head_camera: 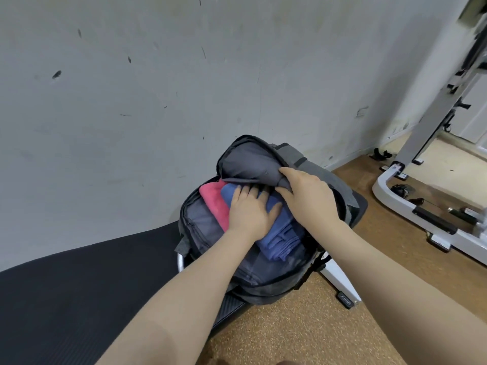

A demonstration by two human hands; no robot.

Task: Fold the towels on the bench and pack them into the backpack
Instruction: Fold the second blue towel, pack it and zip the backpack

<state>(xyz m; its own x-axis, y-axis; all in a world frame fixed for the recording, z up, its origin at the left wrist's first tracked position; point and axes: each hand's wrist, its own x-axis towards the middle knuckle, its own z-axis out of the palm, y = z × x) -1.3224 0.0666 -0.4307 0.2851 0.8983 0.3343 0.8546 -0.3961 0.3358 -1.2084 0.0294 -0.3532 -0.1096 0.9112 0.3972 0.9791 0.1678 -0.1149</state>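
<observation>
A grey backpack [208,222] lies unzipped at the right end of the black bench [79,291]. Inside it a folded pink towel [213,198] lies on the left and a folded blue towel [279,233] beside it on the right. My left hand [250,209] rests flat on both towels, fingers spread, pressing down. Grasping the backpack's grey front flap [253,162], my right hand [305,191] holds it lifted above the towels. No towel is visible on the bench's padded top.
A scuffed grey wall [158,75] runs right behind the bench. A white gym machine frame [411,196] with black fittings stands on the cork-coloured floor [303,325] at the right. The bench's white metal leg [340,283] sticks out below the backpack.
</observation>
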